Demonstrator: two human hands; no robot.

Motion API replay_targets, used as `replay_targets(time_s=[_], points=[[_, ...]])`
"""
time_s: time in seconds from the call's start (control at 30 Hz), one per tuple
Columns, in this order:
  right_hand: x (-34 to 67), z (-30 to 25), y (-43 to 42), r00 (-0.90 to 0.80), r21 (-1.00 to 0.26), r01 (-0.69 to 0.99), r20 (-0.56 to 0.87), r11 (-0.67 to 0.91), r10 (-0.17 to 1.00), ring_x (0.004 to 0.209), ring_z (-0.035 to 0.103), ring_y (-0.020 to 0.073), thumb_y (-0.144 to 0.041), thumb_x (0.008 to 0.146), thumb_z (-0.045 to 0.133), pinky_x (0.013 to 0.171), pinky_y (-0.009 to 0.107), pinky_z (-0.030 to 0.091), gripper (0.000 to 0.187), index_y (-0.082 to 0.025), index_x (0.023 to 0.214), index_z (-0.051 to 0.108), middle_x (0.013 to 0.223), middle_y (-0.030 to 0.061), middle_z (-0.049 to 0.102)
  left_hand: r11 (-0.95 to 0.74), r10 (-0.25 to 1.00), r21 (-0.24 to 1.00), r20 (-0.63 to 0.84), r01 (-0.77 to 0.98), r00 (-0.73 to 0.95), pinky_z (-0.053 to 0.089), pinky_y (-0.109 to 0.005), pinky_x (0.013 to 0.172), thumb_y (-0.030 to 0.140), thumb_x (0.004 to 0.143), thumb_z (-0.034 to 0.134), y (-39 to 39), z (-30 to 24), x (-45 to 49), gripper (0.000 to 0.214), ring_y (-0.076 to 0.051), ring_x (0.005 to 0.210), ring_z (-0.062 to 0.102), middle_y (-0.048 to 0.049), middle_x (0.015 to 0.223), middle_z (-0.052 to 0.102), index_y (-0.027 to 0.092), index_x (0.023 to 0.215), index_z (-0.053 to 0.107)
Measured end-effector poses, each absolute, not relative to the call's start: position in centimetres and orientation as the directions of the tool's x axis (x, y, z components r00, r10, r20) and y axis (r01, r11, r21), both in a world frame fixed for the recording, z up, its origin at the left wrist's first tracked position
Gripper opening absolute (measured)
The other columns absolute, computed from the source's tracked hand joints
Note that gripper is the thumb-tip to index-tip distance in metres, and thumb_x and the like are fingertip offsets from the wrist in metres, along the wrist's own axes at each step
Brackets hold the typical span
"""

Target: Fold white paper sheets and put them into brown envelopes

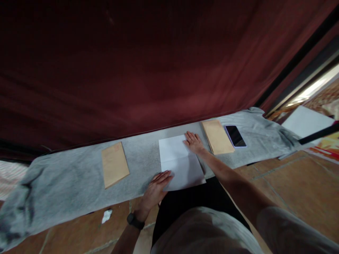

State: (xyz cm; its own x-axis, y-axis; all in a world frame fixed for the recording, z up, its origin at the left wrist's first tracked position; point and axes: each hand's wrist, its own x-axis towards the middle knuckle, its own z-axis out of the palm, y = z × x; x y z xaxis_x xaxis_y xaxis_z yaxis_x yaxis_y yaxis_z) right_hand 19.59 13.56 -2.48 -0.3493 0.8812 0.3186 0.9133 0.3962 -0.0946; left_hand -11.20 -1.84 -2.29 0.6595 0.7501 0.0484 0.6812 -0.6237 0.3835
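Observation:
A white sheet of paper (174, 151) with a crease across its middle lies flat on the grey cloth in front of me. My left hand (157, 185) rests on its near left corner, fingers stretched out. On the far right corner my right hand (194, 143) lies flat with its fingers a little spread. Just right of the sheet is a stack of tan envelopes (218, 137), close to my right hand. Another tan envelope or small pile (115, 164) lies apart to the left.
A phone (235, 136) with a purple edge lies right of the stack. The grey cloth (66, 180) covers a long narrow surface against a dark red curtain (159, 70). A white scrap (106, 216) is on the tiled floor (299, 190). Boxes and papers stand at far right.

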Motion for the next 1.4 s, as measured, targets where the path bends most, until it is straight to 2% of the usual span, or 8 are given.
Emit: replay_targets(time_s=[0.17, 0.43, 0.6, 0.73, 0.9, 1.1, 1.23, 1.4], points=[[20.7, -2.9, 9.4, -0.430, -0.129, 0.864, 0.315, 0.487, 0.846, 0.097, 0.071, 0.0111, -0.026, 0.100, 0.054, 0.097, 0.031, 0.055, 0.024, -0.013, 0.095, 0.073, 0.110, 0.0077, 0.075, -0.637, 0.739, 0.403, 0.075, 0.657, 0.670, 0.038, -0.045, 0.119, -0.002, 0.075, 0.059, -2.2, -2.3, -11.6, 0.076, -0.021, 0.144, 0.043, -0.0030, 0.156, 0.046, 0.030, 0.144, 0.051], [26.4, -4.9, -2.0, -0.555, -0.512, 0.601, 0.286, 0.614, 0.781, 0.142, 0.045, 0.0220, -0.004, 0.091, 0.046, 0.121, 0.052, 0.033, 0.063, -0.025, 0.150, 0.044, 0.151, 0.0085, 0.051, -0.633, 0.758, 0.467, 0.215, 0.617, 0.615, 0.045, -0.045, 0.113, 0.011, 0.090, 0.058, -1.8, -2.1, -10.9, 0.041, -0.021, 0.130, 0.058, -0.0036, 0.135, 0.066, 0.028, 0.126, 0.067], [26.7, -4.7, -2.9, -0.614, -0.444, 0.605, 0.268, 0.661, 0.742, 0.147, 0.035, 0.0263, 0.000, 0.075, 0.052, 0.122, 0.057, 0.027, 0.081, -0.026, 0.151, 0.043, 0.157, 0.0086, 0.043, -0.661, 0.735, 0.484, 0.262, 0.574, 0.625, 0.048, -0.045, 0.110, 0.016, 0.094, 0.055, -2.1, -2.2, -11.0, 0.036, -0.020, 0.126, 0.061, -0.0027, 0.130, 0.069, 0.030, 0.124, 0.069], [25.7, -4.5, -2.2, -0.636, -0.390, 0.619, 0.263, 0.682, 0.726, 0.147, 0.036, 0.0242, 0.005, 0.069, 0.046, 0.122, 0.055, 0.028, 0.084, -0.027, 0.146, 0.051, 0.156, 0.0065, 0.045, -0.679, 0.708, 0.441, 0.185, 0.586, 0.682, 0.044, -0.046, 0.114, -0.001, 0.082, 0.052, -3.4, -2.1, -11.2, 0.059, -0.020, 0.135, 0.053, -0.0015, 0.140, 0.062, 0.030, 0.131, 0.064], [25.3, -4.5, -2.4, -0.700, -0.366, 0.593, 0.208, 0.718, 0.684, 0.144, 0.042, 0.0211, 0.006, 0.071, 0.043, 0.121, 0.050, 0.031, 0.081, -0.025, 0.145, 0.053, 0.155, 0.0077, 0.046, -0.660, 0.739, 0.336, 0.129, 0.672, 0.661, 0.036, -0.048, 0.121, -0.012, 0.069, 0.043, -3.8, -2.0, -11.4, 0.089, -0.019, 0.147, 0.037, -0.0016, 0.157, 0.044, 0.029, 0.148, 0.046], [25.9, -4.7, -2.9, -0.644, -0.441, 0.579, 0.269, 0.686, 0.716, 0.135, 0.053, 0.0204, 0.003, 0.079, 0.043, 0.119, 0.051, 0.036, 0.069, -0.028, 0.138, 0.060, 0.145, 0.0058, 0.058, -0.671, 0.727, 0.322, 0.104, 0.668, 0.679, 0.040, -0.045, 0.118, -0.005, 0.081, 0.045, -2.6, -1.9, -12.3, 0.068, -0.018, 0.140, 0.047, -0.0011, 0.150, 0.054, 0.030, 0.137, 0.059], [25.9, -4.2, -2.5, -0.610, -0.519, 0.557, 0.274, 0.648, 0.744, 0.128, 0.060, 0.0205, -0.007, 0.091, 0.047, 0.116, 0.050, 0.040, 0.050, -0.030, 0.132, 0.064, 0.136, 0.0035, 0.066, -0.641, 0.745, 0.448, 0.169, 0.623, 0.645, 0.044, -0.044, 0.113, 0.006, 0.090, 0.050, -2.2, -2.0, -12.7, 0.047, -0.019, 0.130, 0.057, -0.0020, 0.137, 0.065, 0.030, 0.127, 0.067], [25.4, -3.7, -1.1, -0.427, -0.568, 0.680, 0.208, 0.464, 0.880, 0.109, 0.069, 0.0232, -0.038, 0.102, 0.047, 0.100, 0.041, 0.054, 0.030, -0.027, 0.115, 0.072, 0.114, 0.0047, 0.075, -0.371, 0.920, 0.679, 0.177, 0.633, 0.349, 0.054, -0.038, 0.095, 0.039, 0.097, 0.055, -1.4, -2.2, -11.6, 0.027, -0.021, 0.099, 0.069, -0.0058, 0.102, 0.077, 0.022, 0.095, 0.076]])
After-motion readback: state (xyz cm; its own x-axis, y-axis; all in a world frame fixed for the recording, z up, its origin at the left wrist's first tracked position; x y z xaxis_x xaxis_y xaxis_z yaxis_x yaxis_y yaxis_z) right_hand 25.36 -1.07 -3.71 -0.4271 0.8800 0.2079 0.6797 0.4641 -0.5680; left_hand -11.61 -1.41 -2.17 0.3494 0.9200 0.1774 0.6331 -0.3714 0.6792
